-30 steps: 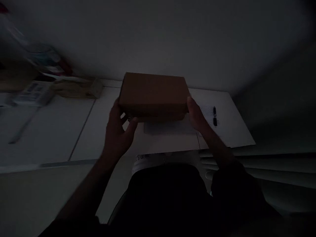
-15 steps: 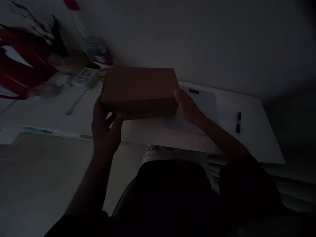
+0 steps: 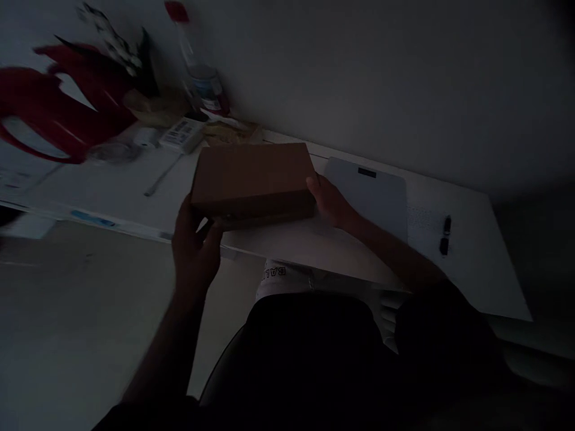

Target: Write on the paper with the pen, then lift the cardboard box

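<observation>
Box (image 3: 251,179) now lower, near desk (image 3: 314,245) (both hands (image 3: 195,251) still gripping)

A white desk (image 3: 350,251) carries a grey pad (image 3: 372,194) at its middle. Right of the pad lie a paper (image 3: 420,224) and pen (image 3: 445,235); far left stand a bottle (image 3: 200,75), a labelled packet (image 3: 182,134) and something red (image 3: 58,114), blurred.

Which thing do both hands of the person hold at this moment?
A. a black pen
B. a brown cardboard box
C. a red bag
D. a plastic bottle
B: the left hand grips the near left corner of the brown cardboard box and the right hand its right end, while the black pen lies apart on the white table.
</observation>
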`<state>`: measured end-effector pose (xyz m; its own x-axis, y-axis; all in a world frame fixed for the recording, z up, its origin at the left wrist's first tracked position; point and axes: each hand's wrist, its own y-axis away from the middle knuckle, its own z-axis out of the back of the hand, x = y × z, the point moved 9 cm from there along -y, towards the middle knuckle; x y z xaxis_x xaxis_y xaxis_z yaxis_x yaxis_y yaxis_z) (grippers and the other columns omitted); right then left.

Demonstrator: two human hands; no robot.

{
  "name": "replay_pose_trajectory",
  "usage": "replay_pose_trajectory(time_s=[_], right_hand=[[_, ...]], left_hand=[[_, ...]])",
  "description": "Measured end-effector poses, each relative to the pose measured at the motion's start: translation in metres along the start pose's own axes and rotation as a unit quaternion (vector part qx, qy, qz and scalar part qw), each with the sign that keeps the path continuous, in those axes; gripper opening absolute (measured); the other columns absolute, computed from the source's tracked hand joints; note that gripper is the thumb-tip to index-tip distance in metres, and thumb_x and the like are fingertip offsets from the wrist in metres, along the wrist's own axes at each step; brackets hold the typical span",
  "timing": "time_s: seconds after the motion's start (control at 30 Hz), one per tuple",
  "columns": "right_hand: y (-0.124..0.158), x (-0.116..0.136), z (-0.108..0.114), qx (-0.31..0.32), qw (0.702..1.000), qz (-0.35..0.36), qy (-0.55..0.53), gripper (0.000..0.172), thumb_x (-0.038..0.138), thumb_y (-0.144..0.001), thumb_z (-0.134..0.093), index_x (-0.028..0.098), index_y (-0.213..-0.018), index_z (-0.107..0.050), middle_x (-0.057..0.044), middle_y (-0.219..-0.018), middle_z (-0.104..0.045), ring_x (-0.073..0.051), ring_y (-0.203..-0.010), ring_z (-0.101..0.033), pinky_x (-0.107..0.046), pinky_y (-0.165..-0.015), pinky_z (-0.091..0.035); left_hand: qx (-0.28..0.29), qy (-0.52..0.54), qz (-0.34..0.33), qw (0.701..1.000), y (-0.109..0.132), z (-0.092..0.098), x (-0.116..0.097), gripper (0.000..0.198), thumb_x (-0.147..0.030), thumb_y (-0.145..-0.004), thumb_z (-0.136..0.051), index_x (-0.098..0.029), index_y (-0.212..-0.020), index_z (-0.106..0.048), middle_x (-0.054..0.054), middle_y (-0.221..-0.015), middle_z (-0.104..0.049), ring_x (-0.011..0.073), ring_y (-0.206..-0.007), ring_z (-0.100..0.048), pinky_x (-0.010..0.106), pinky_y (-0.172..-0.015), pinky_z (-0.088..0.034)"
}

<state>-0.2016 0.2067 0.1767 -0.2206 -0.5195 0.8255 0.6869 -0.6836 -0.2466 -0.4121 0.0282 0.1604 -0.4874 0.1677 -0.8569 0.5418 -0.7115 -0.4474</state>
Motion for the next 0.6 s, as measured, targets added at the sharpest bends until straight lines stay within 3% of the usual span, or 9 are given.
replay_pose_trajectory(time_s=[0.33,0.6], right_hand=[[0.004,0.008,-0.010,0.011,1.000,-0.017,-0.010,0.083,0.079,-0.101,-0.018,0.013,-0.138,-0.051,-0.015,-0.136,-0.053,-0.031,-0.127,-0.049,-0.044,-0.112,-0.042],[0.008,0.003,-0.011,0.002,1.000,-0.017,0.014,0.078,0.073,-0.104,-0.018,0.012,-0.141,-0.049,-0.016,-0.136,-0.052,-0.030,-0.129,-0.048,-0.045,-0.114,-0.040]], left_hand=[[-0.021,0.009,-0.010,1.000,0.003,0.010,0.003,0.067,-0.021,-0.081,-0.066,-0.021,-0.147,-0.054,0.011,-0.138,-0.059,0.0231,-0.125,-0.059,0.030,-0.097,-0.055],[-0.022,0.002,0.012,1.000,0.005,0.007,0.005,0.070,-0.025,-0.077,-0.067,-0.019,-0.145,-0.053,0.014,-0.140,-0.056,0.0294,-0.127,-0.057,0.045,-0.104,-0.051]])
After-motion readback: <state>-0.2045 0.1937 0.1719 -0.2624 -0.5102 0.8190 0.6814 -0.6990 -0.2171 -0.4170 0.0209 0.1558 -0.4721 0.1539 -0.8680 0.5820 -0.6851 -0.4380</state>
